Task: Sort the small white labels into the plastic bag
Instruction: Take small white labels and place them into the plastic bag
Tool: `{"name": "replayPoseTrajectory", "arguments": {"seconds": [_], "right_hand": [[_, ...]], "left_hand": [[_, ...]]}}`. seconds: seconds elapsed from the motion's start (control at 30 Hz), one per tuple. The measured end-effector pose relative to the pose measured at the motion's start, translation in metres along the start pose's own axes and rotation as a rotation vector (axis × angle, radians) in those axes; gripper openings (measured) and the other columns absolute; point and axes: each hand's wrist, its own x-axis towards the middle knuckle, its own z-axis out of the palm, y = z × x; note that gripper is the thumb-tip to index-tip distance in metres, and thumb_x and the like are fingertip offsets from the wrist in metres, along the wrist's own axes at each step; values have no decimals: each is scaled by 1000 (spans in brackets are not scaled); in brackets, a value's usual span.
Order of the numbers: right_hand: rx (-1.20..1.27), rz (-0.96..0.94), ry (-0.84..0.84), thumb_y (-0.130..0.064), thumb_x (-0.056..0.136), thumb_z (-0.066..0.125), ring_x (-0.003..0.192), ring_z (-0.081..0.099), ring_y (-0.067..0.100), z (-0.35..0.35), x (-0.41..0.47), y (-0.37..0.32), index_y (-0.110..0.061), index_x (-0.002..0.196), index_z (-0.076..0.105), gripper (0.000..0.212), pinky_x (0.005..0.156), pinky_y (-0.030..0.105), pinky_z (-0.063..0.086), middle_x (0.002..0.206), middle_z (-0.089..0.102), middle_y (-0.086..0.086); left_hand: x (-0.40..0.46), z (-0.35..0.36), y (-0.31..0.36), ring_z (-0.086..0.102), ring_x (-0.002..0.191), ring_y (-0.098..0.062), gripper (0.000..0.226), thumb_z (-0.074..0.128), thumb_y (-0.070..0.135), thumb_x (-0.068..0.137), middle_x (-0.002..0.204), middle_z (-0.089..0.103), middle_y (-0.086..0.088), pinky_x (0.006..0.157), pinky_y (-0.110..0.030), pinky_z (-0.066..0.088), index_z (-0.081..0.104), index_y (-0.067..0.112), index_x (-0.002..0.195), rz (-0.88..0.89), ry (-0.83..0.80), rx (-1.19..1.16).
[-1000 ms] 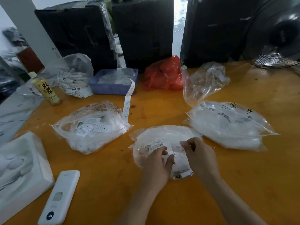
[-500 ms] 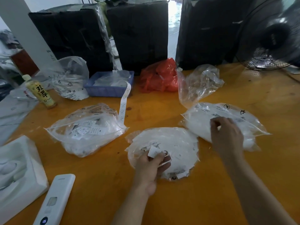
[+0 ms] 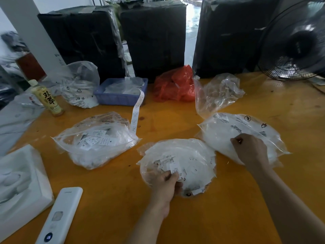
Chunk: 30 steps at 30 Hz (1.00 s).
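Glossy, probably wooden table [image 3: 123, 199]

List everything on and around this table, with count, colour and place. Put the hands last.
clear bags of white labels: three, front half of the table, left, middle and right
empty clear bag: one, crumpled, behind the right bag
red bag: one, back centre
blue tray: one, back, a white label strip hanging over its edge
printed clear bag: one, left of the tray
bottle: one, yellow label, back left
white remote: one, front left
white foam tray: one, far left
black wrapped boxes: three, behind the table
fan: one, black, back right
table: one, orange
left hand: pinches labels over the middle bag
right hand: fingers curled on the right bag
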Motion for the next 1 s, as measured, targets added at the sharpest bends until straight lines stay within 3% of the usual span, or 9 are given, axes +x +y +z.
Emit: {"name": "replayPoseTrajectory", "arguments": {"seconds": [0.1,0.2,0.37,0.43,0.53,0.6,0.67,0.83,1.0], "right_hand": [[76,34,-9,-36,99,64,65,53,16,-7,-2,1,-18,78,67,27,61,31,38,69,62,-4],[186,55,54,-41,98,64,67,60,23,-19,-5,1,-15,80,69,32,61,34,43,68,65,-1],[646,130,131,-49,91,70,75,73,13,-40,-32,-13,-28,86,75,22,76,42,59,73,75,-9],[771,99,113,-44,89,75,76,74,9,-44,-50,-23,-30,89,76,14,76,37,59,79,76,-13],[829,35,49,-34,85,79,77,72,4,-41,-80,-39,-32,94,77,9,70,27,57,82,76,-15],[879,-20,-51,-24,84,81,81,72,2,-35,-99,-49,-30,97,76,14,70,20,57,87,76,-16],[861,-101,-131,-19,83,81,83,71,-1,-25,-117,-59,-30,96,76,17,70,13,56,90,76,-18],[814,-146,-220,-18,84,81,86,70,-2,-5,-144,-78,-29,98,74,20,74,12,55,91,73,-23],[885,-83,-256,-17,84,80,84,71,-4,1,-156,-90,-32,108,61,34,68,11,54,91,74,-23]], "left_hand": [[0,0,1,74,86,-21,20,65,12,103,109,73,-13,67,-26,61,62,22,121,28,16,22],[-3,1,3,73,78,-20,35,60,7,104,107,71,-16,64,-26,61,53,34,124,99,33,52],[-7,2,2,71,79,-13,30,50,11,109,104,72,-6,67,-21,59,76,24,103,141,-20,153],[-7,3,2,71,78,-8,29,51,15,110,97,75,-4,67,-19,58,77,24,102,148,-30,169],[-13,5,6,71,86,-9,25,53,39,108,98,75,-1,69,-19,58,77,32,107,212,-71,192],[-17,7,9,72,92,-15,41,46,63,99,99,76,0,72,-24,58,75,38,111,253,-104,212],[-20,8,10,73,90,-15,54,37,74,90,96,77,3,72,-27,58,77,43,110,275,-147,182],[-26,10,16,74,99,-11,56,41,83,86,104,78,12,86,-35,60,78,47,108,339,-198,101],[-29,9,20,73,100,-5,41,54,79,91,105,77,19,79,-23,60,78,49,106,381,-157,87]]}}
